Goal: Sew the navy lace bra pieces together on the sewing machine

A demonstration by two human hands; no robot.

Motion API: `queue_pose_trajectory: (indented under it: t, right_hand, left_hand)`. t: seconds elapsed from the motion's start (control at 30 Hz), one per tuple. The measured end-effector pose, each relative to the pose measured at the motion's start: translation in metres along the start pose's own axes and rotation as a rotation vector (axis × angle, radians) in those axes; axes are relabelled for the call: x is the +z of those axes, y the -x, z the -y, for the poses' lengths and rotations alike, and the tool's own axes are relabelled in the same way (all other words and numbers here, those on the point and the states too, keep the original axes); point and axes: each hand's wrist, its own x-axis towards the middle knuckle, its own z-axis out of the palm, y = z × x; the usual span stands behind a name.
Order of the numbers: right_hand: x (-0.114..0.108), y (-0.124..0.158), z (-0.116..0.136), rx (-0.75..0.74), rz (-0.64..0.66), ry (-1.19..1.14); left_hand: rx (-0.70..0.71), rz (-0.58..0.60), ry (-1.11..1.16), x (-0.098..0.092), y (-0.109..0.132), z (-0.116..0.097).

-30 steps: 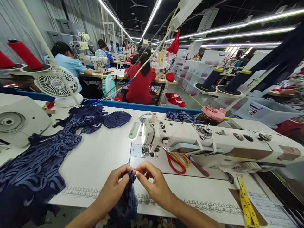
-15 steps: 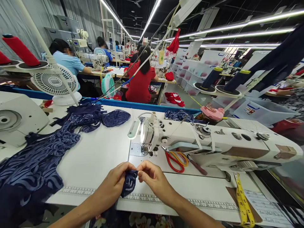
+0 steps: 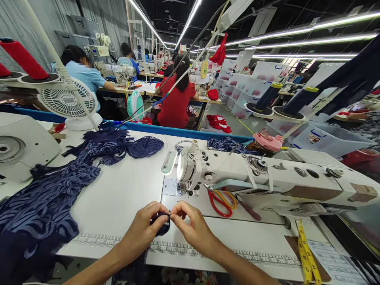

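Observation:
Between my two hands is a small bunched piece of dark navy patterned fabric [image 3: 162, 226], held above the table's front edge. My left hand [image 3: 145, 223] is closed round it, thumb bent over the front. The fingertips of my right hand [image 3: 190, 221] pinch the fabric's right end, touching the left hand's fingertips. More dark cloth hangs below the left hand over the table edge. Just beyond the hands stands a white sewing machine [image 3: 237, 166], its needle area lit. Red-handled scissors [image 3: 219, 204] lie under its arm.
Navy patterned garments [image 3: 56, 194] are heaped along the left. A printed ruler [image 3: 178, 249] runs along the table's front edge. A yellow tape measure [image 3: 305, 253] hangs at the right near a paper sheet [image 3: 334, 259]. A white fan [image 3: 68, 103] stands at back left; co-workers sit beyond.
The left thumb has come over the front of the fabric, which is now more bunched and hangs less. Both hands stay close together in nearly the same place.

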Motion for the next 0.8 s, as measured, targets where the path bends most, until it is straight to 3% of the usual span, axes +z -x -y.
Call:
queue_pose_trajectory:
  t: [0.23,0.5,0.7,0.8]
  right_hand:
    - [0.002,-0.005,0.0,0.004,-0.017,-0.032]
    - [0.005,-0.012,-0.012,0.012,-0.02,-0.058]
    - [0.005,-0.015,-0.021,0.02,0.046,-0.131]
    - [0.008,-0.017,-0.028,0.034,0.029,-0.13]
  left_hand:
    - [-0.028,-0.069,0.075,0.002,-0.003,0.007]
    - [-0.096,-0.07,0.079,0.002,-0.008,0.005]
    - [-0.044,-0.068,-0.006,0.003,-0.008,0.007]
    - [0.007,-0.083,-0.069,-0.005,-0.017,0.011]
